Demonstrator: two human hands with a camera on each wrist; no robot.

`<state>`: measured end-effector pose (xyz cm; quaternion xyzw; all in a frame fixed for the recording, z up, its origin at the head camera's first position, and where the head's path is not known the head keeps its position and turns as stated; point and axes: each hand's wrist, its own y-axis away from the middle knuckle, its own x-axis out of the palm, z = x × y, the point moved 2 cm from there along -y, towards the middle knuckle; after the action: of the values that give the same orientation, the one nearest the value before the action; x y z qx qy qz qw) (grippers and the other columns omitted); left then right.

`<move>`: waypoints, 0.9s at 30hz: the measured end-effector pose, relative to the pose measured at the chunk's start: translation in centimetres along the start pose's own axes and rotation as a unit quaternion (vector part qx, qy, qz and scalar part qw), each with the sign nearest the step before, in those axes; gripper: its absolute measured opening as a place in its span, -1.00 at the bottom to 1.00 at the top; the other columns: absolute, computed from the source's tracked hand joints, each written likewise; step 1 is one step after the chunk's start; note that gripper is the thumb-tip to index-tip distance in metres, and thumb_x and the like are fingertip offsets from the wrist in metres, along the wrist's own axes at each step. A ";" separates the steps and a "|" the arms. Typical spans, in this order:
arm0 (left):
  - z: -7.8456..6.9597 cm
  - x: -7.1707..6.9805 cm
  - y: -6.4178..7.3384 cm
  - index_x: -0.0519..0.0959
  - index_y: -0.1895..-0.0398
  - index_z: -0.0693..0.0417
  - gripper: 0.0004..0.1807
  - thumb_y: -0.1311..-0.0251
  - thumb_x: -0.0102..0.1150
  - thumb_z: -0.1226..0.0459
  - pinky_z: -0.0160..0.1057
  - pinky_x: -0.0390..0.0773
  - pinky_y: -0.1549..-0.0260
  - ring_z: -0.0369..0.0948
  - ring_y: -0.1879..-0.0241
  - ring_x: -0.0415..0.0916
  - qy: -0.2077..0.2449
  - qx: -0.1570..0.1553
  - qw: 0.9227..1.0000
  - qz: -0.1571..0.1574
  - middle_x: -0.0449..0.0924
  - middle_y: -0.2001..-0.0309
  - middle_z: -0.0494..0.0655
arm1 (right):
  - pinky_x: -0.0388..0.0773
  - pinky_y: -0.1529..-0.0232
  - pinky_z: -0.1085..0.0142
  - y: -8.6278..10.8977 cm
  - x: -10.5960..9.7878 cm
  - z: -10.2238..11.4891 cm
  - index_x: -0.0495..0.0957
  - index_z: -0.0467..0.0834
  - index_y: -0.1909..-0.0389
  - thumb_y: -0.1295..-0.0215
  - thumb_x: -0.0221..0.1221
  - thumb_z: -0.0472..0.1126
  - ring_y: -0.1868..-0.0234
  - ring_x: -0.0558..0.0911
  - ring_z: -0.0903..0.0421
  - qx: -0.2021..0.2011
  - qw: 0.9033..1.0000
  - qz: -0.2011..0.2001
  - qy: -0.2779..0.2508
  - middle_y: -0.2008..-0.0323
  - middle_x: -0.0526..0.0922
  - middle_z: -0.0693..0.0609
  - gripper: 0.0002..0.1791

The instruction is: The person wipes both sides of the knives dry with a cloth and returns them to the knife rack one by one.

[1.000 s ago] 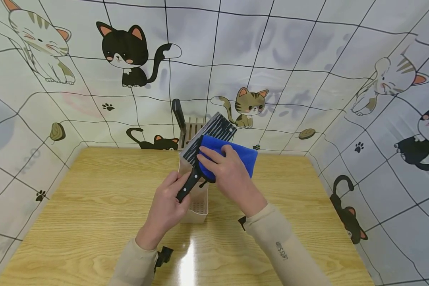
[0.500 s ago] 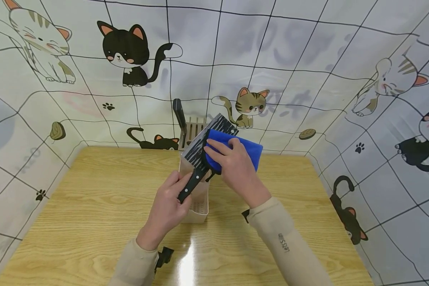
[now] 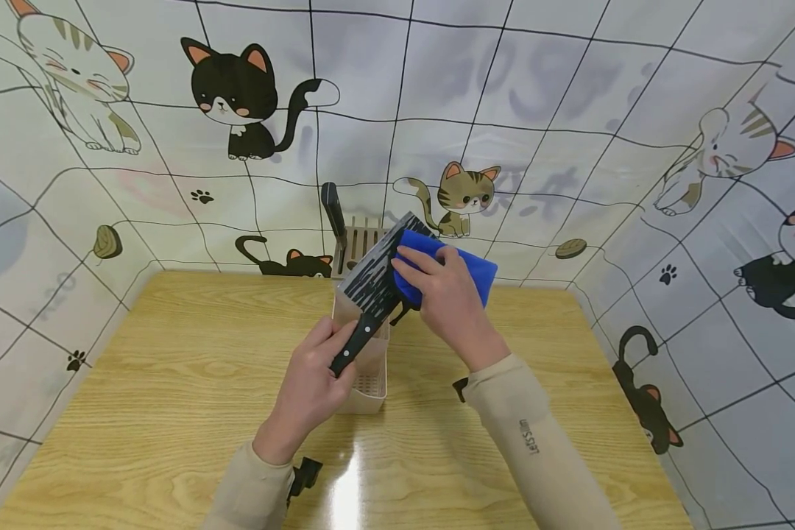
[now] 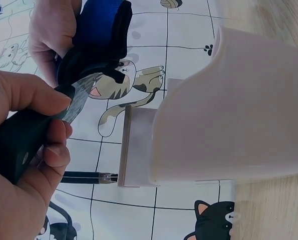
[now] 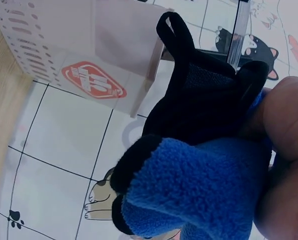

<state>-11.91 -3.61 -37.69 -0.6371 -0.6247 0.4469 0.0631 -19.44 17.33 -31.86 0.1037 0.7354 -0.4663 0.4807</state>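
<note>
My left hand [image 3: 311,372] grips the black riveted handle of a cleaver [image 3: 371,278]. Its broad blade, streaked dark and light, tilts up and to the right. Against the right part of the blade, my right hand [image 3: 452,305] holds a folded blue cloth [image 3: 482,274] with black edging and a hanging loop. The right wrist view shows the cloth's [image 5: 199,185] fluffy pile bunched beside the fingers; the cloth hides part of the blade. Below and behind the cleaver stands a pale plastic knife holder [image 3: 364,403], with another knife's black handle [image 3: 332,210] rising from its back left.
The holder has a slotted top at the back and a perforated open tray in front. It stands on a wood-grain table [image 3: 192,383]. A cat-printed sheet [image 3: 536,96] covers the walls behind and at both sides.
My right hand and the cloth have slid up and to the right along the blade, baring more of it. The left hand has kept its grip on the cleaver, nearly still.
</note>
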 end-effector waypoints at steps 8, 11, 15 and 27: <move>-0.1 0.0 0.0 0.68 -0.10 0.34 -0.46 0.07 0.21 0.62 -0.38 0.35 0.57 -0.26 0.46 0.31 0.004 -0.007 1.000 0.008 0.46 0.31 -0.01 | 0.44 -0.03 0.01 0.4 0.2 -1.2 0.68 -0.15 -0.21 -0.20 0.04 -0.61 -0.28 0.61 -0.03 0.022 1.000 0.001 -0.004 -0.25 0.65 -0.10 -0.39; 0.0 0.1 0.1 0.68 -0.11 0.34 -0.46 0.07 0.21 0.62 -0.38 0.35 0.57 -0.26 0.45 0.31 0.005 -0.008 1.000 0.010 0.47 0.30 0.00 | 0.44 -0.04 0.00 0.7 0.2 -1.3 0.67 -0.15 -0.22 -0.22 0.03 -0.61 -0.27 0.60 -0.08 0.033 0.999 0.003 -0.009 -0.26 0.64 -0.11 -0.40; 0.0 0.2 0.0 0.68 -0.10 0.33 -0.46 0.06 0.20 0.62 -0.38 0.35 0.58 -0.26 0.46 0.31 0.008 -0.004 1.000 0.006 0.47 0.30 0.01 | 0.43 -0.03 0.01 1.0 0.1 -1.0 0.67 -0.16 -0.22 -0.24 0.03 -0.60 -0.25 0.61 -0.12 0.030 0.999 -0.003 -0.018 -0.26 0.64 -0.11 -0.41; 0.3 -0.1 -0.1 0.69 -0.07 0.35 -0.47 0.08 0.20 0.63 -0.38 0.33 0.59 -0.27 0.49 0.29 -0.004 0.008 1.000 -0.010 0.45 0.31 0.00 | 0.49 -0.08 0.01 1.6 0.3 1.1 0.69 -0.14 -0.19 -0.23 0.07 -0.59 -0.24 0.61 -0.13 -0.002 0.999 -0.011 -0.044 -0.27 0.63 -0.08 -0.43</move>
<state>-12.15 -3.85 -37.77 -0.6286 -0.6281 0.4533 0.0702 -17.97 17.27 -33.11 0.0736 0.7153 -0.4746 0.5076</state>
